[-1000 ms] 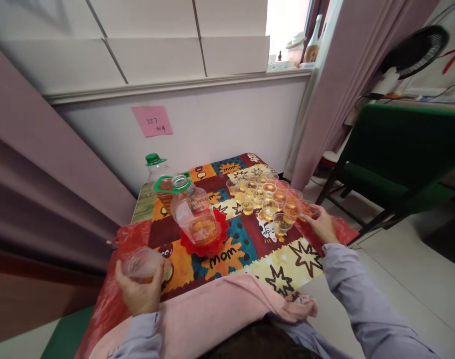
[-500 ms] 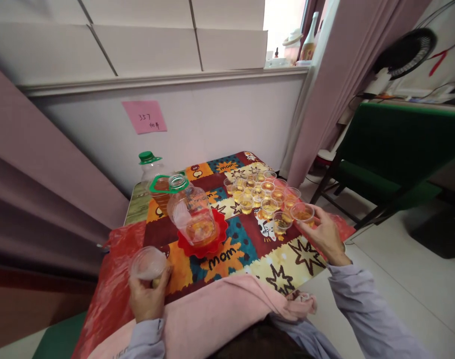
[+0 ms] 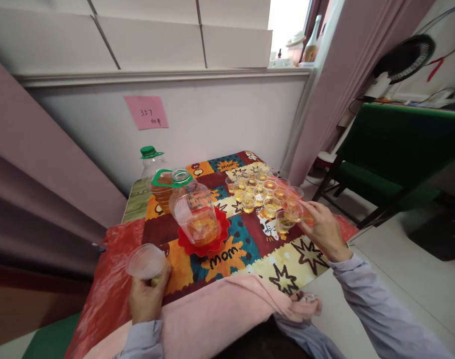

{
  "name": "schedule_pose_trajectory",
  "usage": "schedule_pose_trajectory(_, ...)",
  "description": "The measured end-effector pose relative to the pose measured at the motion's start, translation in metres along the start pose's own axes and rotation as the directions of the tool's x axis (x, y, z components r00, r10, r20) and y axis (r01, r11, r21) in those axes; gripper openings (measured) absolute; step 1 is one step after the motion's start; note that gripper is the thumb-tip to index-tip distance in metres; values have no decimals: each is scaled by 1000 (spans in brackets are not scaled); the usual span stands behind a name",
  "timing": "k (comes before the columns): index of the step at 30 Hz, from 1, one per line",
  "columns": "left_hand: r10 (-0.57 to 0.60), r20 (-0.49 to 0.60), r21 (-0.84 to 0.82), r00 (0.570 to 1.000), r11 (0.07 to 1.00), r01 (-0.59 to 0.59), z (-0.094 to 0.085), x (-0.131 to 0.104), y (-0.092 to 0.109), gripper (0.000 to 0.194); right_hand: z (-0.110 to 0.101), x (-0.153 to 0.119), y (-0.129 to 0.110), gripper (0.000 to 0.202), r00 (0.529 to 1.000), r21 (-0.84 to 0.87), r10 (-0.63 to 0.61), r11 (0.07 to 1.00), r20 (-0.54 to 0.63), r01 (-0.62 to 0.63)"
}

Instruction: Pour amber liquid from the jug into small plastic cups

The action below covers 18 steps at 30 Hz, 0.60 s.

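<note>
A see-through plastic cup (image 3: 148,260) is in my left hand (image 3: 148,298), with thumb and fingers closed around it near the front left of the table. Something yellowish shows beside the cup between thumb and fingers; I cannot make out what. On the right, my right hand (image 3: 323,230) has its thumb and fingers apart, fingertips at the edge of a small clear cup (image 3: 295,211). That cup stands at the near right end of a group of small cups (image 3: 260,194) with yellow liquid. A large clear jug (image 3: 195,214), uncapped and with some amber liquid, stands in a red scalloped dish (image 3: 223,238).
A second jug (image 3: 158,187) with a green cap stands behind the first. Pink cloth (image 3: 227,309) lies along the table's front edge, and red plastic sheeting (image 3: 113,269) hangs at the left. A green chair (image 3: 402,149) stands to the right.
My right hand has brought its cup left, in among the other cups, and its fingers have drawn back to the cup's edge. The left hand has hardly moved.
</note>
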<state>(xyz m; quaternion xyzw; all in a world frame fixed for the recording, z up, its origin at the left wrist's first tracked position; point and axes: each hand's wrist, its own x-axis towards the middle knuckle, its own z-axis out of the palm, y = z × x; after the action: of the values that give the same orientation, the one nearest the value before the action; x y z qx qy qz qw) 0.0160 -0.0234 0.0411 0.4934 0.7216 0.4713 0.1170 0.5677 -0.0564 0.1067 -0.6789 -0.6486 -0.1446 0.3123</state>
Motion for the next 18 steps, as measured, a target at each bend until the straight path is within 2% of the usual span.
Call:
schedule_pose_trajectory(7,-74,30,-71,997,995,76,1,-5,3,74,-4,10,-15,53,986,-117,-136,982,94,147)
schedule_pose_trajectory(12,-5,21,-37,1000,999,6,3,-6,0,75,-7,13,-24,47,962,-97,-244,962,122,257)
schedule_pose_trajectory(15,128,24,-22,991,992,-128,2,-12,0,64,-14,10,-41,40,978,-76,-207,975,33,209)
schedule_pose_trajectory(17,225,42,-30,973,974,-224,1,-18,2,55,-18,8,-69,45,991,9,-117,993,-65,117)
schedule_pose_trajectory(18,248,45,-27,968,969,-247,1,-21,2,52,-21,6,-88,55,993,99,-63,992,-104,73)
